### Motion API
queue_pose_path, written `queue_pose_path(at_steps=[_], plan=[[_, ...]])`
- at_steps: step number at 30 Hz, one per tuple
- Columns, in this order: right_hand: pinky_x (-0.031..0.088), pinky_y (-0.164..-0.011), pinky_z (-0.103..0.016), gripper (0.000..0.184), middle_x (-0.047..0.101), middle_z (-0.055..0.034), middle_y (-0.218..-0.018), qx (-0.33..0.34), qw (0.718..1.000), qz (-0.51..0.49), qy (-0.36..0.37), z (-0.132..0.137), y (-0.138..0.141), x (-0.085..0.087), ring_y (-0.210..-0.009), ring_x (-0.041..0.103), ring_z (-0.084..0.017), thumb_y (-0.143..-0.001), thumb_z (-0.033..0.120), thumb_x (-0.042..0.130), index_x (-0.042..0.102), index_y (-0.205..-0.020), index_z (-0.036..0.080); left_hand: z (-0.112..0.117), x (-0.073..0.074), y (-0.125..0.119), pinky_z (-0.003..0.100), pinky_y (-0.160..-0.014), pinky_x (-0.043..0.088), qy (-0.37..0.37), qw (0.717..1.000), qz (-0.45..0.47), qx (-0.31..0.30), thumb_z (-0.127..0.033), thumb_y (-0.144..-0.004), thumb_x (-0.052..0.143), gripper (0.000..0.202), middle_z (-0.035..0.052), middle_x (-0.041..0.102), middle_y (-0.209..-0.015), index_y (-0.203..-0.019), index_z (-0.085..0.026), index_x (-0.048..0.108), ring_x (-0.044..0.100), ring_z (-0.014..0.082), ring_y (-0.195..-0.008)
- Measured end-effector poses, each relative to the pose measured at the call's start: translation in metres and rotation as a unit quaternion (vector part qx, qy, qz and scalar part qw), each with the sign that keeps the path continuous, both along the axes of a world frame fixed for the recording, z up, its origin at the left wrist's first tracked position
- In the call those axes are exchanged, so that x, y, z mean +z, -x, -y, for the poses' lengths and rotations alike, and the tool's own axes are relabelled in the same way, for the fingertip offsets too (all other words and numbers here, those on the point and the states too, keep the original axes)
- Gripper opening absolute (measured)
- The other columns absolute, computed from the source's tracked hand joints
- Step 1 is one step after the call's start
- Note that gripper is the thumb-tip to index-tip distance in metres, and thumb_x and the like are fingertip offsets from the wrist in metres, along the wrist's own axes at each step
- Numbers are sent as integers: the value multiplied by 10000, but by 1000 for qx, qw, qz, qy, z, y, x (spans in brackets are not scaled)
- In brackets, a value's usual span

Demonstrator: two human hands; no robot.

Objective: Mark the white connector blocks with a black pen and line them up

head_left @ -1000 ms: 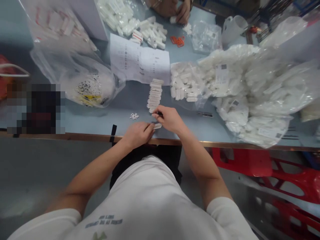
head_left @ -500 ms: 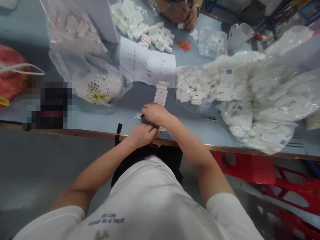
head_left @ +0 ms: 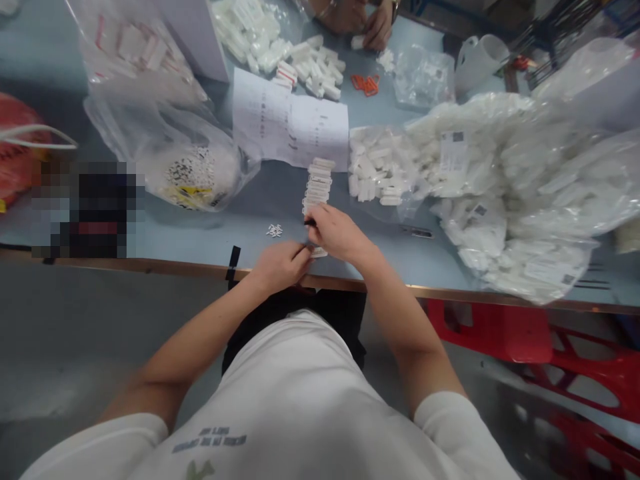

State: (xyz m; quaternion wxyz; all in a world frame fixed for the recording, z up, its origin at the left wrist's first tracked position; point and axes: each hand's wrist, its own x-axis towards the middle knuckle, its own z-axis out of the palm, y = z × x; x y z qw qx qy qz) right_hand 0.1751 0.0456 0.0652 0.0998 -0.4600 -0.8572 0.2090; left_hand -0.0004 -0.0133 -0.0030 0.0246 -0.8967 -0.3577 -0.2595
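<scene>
L hand [head_left: 280,267] sits by the table edge [head_left: 150,265], fingers curled in, and looks closed on a white tag [head_left: 319,252]. The tag's free end pokes out right of the fingertips, toward R hand [head_left: 340,237], w/ its long axis running roughly crosswise to the body. How much of it lies under L hand's fingers is hidden. R hand is just above that free end, so the two hands are nearly touching, and R is the nearer hand to the tag row [head_left: 317,187]. R thumb and fingers pinch a small dark item [head_left: 311,222], prob. a pen tip or similar, but most of it is hidden, so can't say what it is. The row runs away from the body, tilted slightly, its tags stacked side by side and each lying crosswise, parallel w/ the tag in hand. Its near end is by R hand's fingers. Left of the hands is a small heap of tiny white bits [head_left: 273,231], on the bare blue-grey table. Beyond the row lie a printed sheet [head_left: 290,119] and a clear bag of white parts [head_left: 375,167]. Far side: a co-worker's hands [head_left: 379,28] at more white parts [head_left: 305,63].
</scene>
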Motion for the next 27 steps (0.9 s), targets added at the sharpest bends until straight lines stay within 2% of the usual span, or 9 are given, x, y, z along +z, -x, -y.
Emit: queue_pose_path(at_steps=[4,8,13,22,27], plan=[[421,-832,-331,203,603,-104,-1004,-20,999,-42,19,23,-29,-10,-916,532,-209,-896,158,428,580,-1031,162,-1,4,0,307,-595,426,40,999,-7,9,-314,-964,480,225,78,682,-832,-1006,-161,640,615,183,-703],[436,-827,-340,185,589,-103,-965,-36,999,-35,14,43,-42,-18,-904,530,-216,-879,136,441,582,-996,166,-3,4,-1,312,-633,456,56,998,10,18,-333,-968,478,241,91,680,-850,-1027,-154,629,628,191,-738],[452,-844,-358,194,593,-107,-965,-47,998,-30,8,54,-43,-24,-918,536,-223,-877,124,438,589,-988,172,-4,4,-2,319,-665,479,69,997,18,26,-349,-970,476,256,101,688,-885,-1068,-162,620,641,198,-773],[448,-900,-385,246,602,-139,-1011,-22,999,40,-20,57,-39,-23,-977,540,-248,-934,137,387,604,-1048,152,-3,10,-2,310,-646,469,19,999,33,18,-332,-959,510,244,87,700,-874,-1079,-143,606,639,195,-752],[437,-878,-392,275,597,-147,-987,-14,997,68,-39,59,-37,-24,-950,522,-262,-956,147,361,624,-1034,141,-2,10,-2,312,-661,470,24,999,13,19,-347,-968,489,251,86,705,-875,-1076,-156,612,642,191,-754]])
